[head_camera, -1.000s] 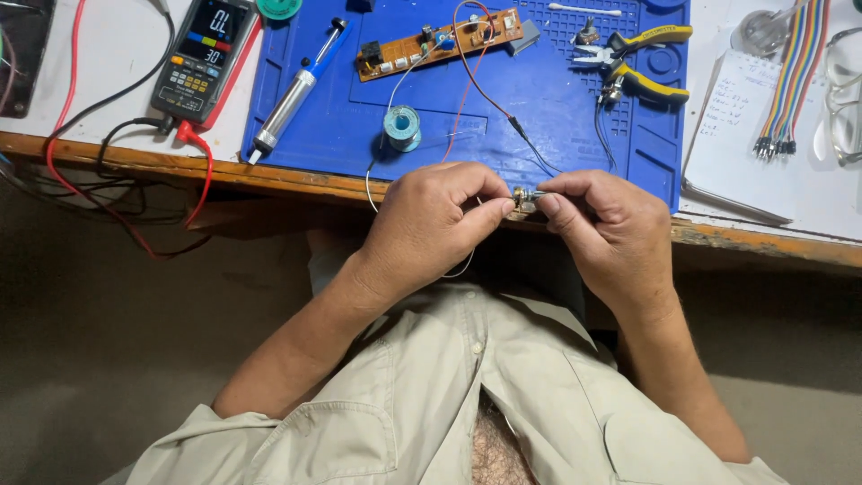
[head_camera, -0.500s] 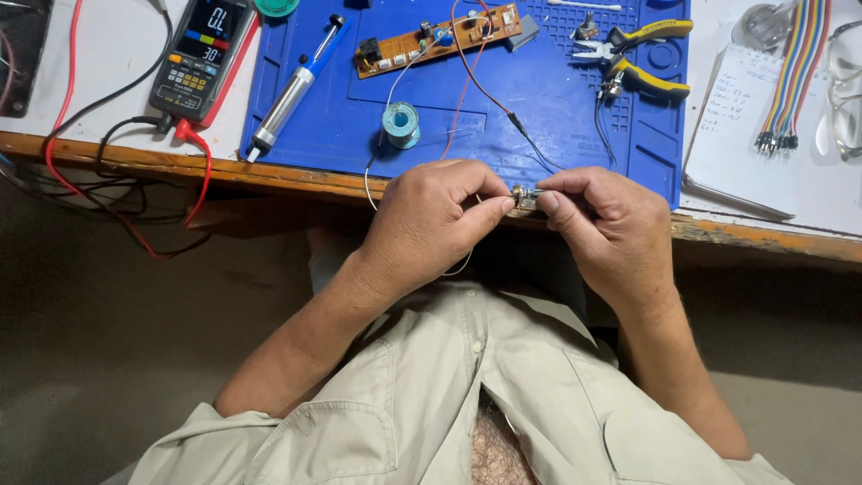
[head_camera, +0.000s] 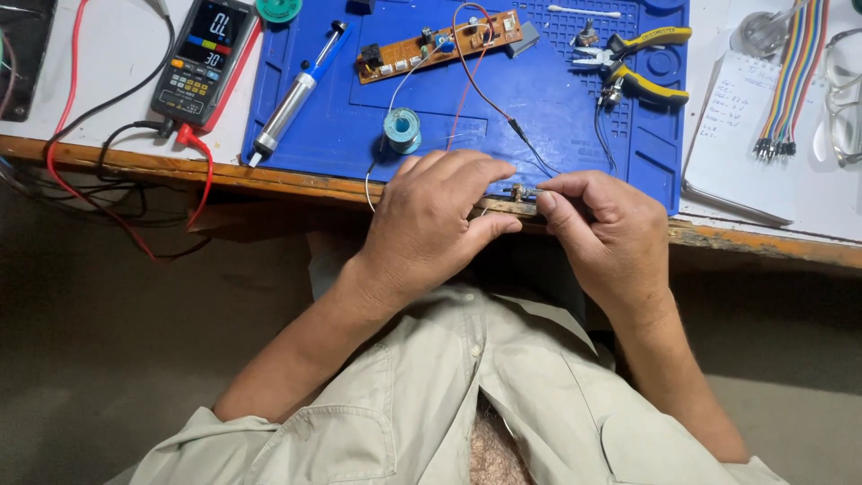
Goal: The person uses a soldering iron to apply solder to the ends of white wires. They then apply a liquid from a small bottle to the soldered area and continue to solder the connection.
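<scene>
My left hand (head_camera: 440, 220) and my right hand (head_camera: 606, 224) meet over the table's front edge, fingertips pinched together on a small metal component (head_camera: 523, 192). A thin black wire (head_camera: 530, 148) runs from that spot up to a brown circuit board (head_camera: 440, 45) lying on the blue work mat (head_camera: 539, 99). A pale wire curls under my left hand. Which fingers carry the component's weight is hidden.
On the mat lie a blue and silver desoldering pump (head_camera: 296, 90), a teal solder spool (head_camera: 402, 128) and yellow-handled pliers (head_camera: 633, 63). A multimeter (head_camera: 199, 56) with red and black leads sits left. Rainbow jumper wires (head_camera: 790, 72), a notepad (head_camera: 741, 135) and glasses (head_camera: 844, 99) lie right.
Both hands stay pinched on the small component at the table edge; only slight finger shifts show. Nothing on the mat has moved.
</scene>
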